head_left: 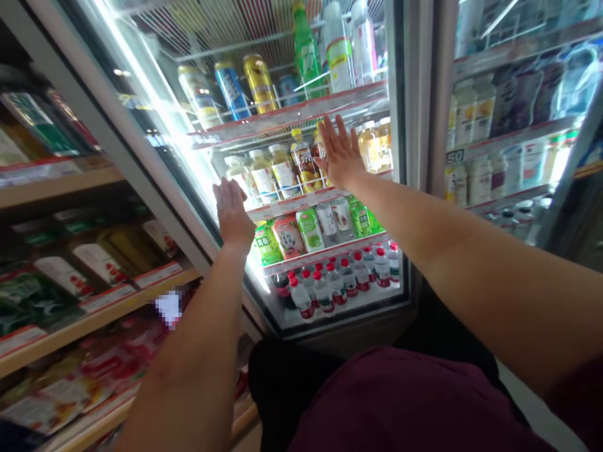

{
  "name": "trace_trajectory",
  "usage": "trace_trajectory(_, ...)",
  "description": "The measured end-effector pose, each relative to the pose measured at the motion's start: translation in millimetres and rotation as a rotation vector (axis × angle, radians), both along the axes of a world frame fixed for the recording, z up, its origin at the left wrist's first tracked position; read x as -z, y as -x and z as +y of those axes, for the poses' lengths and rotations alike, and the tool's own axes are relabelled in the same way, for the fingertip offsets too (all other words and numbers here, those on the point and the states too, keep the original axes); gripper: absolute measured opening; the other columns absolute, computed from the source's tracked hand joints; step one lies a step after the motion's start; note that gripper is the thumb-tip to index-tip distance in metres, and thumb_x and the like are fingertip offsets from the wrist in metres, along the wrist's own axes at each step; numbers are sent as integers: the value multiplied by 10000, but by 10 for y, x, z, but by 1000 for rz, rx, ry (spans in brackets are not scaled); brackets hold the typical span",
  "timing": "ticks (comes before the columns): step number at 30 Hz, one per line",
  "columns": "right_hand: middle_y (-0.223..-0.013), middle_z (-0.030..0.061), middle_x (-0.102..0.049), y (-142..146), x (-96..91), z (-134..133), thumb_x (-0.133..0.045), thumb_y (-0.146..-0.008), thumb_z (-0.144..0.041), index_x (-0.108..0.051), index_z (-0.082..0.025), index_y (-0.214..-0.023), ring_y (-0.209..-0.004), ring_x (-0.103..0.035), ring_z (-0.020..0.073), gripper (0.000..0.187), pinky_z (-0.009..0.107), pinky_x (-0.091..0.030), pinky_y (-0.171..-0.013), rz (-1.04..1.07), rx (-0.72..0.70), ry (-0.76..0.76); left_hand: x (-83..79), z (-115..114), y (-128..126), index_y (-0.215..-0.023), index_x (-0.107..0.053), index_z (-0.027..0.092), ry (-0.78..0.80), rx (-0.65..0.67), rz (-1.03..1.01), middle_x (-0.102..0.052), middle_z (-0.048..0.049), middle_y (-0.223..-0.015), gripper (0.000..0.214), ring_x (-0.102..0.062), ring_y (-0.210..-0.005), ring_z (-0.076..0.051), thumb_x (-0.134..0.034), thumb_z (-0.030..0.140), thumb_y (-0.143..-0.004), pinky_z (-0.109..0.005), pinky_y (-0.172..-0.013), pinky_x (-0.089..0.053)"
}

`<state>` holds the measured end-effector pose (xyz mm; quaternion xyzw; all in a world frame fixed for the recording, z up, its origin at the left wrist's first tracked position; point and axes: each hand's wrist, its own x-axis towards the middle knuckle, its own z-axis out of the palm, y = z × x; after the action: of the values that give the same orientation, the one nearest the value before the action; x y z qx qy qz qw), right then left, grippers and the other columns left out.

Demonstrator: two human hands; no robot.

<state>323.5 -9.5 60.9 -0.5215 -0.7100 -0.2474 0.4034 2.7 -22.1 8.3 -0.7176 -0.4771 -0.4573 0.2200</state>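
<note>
Both arms reach forward to the glass door [188,125] of a lit drinks fridge. My left hand [232,212] lies flat against the glass, fingers together and stretched upward, holding nothing. My right hand [340,152] is spread open, palm on the glass, higher and to the right. Behind the glass, cans [230,88] stand on the top shelf, bottled teas and juices [282,172] on the middle shelves, and red-capped water bottles [339,282] at the bottom.
A second fridge [509,125] with bottles stands at the right, its door edge [572,150] angled in. Wooden shelves [94,314] of packaged snacks fill the left side. My dark red shirt [414,408] is at the bottom.
</note>
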Motion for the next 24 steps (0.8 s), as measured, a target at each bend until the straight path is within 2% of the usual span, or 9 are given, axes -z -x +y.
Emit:
trace_trajectory(3,-1886,79,-39,11,-6,-17,-395,-1090,-420,-129,-84,-1799,-1750,19,328,829,616,-11,-1417,6,-5,1,-33,-15,-74,-1698,-259,-73,-10,-39,34,-177,-257,-1823,954,27,-1706,-405,-640,-77,-823,-597,-1414,-16)
trace_trajectory(7,-1884,115,-67,20,3,20,-378,-1087,-414,-134,-43,-1783,-1749,8,337,826,639,3,-1400,26,-31,-21,104,-10,-189,-1684,-348,-58,33,-19,30,-218,-220,-1823,827,26,-1711,-353,-596,-16,-896,-523,-1424,-9)
trace_trajectory(9,-1881,125,-88,14,16,67,-416,-1071,-392,-162,-45,-1783,-1748,-20,349,831,655,-12,-1401,25,-41,-48,121,23,-223,-1677,-382,-54,30,-10,27,-234,-187,-1827,764,32,-1712,-325,-535,6,-931,-496,-1427,4)
trace_trajectory(12,-1877,126,-117,-13,39,176,-459,-1043,-339,-208,-66,-1784,-1747,-43,363,828,689,-28,-1400,32,-79,-94,51,106,-272,-1691,-366,-41,-17,23,24,-219,-131,-1840,735,50,-1713,-314,-461,11,-965,-525,-1428,22)
trace_trajectory(15,-1875,111,-149,-40,74,295,-483,-1024,-324,-238,-114,-1785,-1746,-38,372,826,727,-14,-1385,64,-155,-147,2,184,-362,-1710,-341,-16,-41,70,27,-183,-115,-1850,788,68,-1712,-312,-477,-10,-935,-551,-1428,8)
trace_trajectory(19,-1866,96,-214,39,154,310,-511,-999,-268,-274,-176,-1781,-1741,-48,401,823,789,-6,-1357,134,-227,-216,63,251,-530,-1720,-425,119,-35,138,42,-277,-81,-1825,810,12,-1713,-280,-484,-8,-922,-534,-1432,-66)
trace_trajectory(21,-1856,70,-262,175,188,231,-493,-976,-180,-300,-221,-1777,-1743,-81,375,825,770,-48,-1373,77,-292,-240,65,297,-615,-1740,-400,163,-65,188,49,-282,-76,-1824,813,-2,-1714,-268,-478,12,-945,-535,-1430,-97)
trace_trajectory(22,-1847,43,-297,270,200,182,-469,-966,-130,-316,-253,-1773,-1743,-122,336,830,724,-85,-1395,6,-342,-244,44,329,-657,-1760,-351,162,-89,211,45,-263,-87,-1830,817,-11,-1716,-266,-481,27,-964,-534,-1428,-113)
trace_trajectory(24,-1823,24,-364,496,210,96,-433,-950,-60,-352,-253,-1759,-1720,-248,269,835,602,-174,-1423,-177,-436,-202,-36,406,-730,-1806,-154,144,-110,271,26,-167,-120,-1852,853,-32,-1720,-277,-494,85,-1026,-546,-1424,-145)
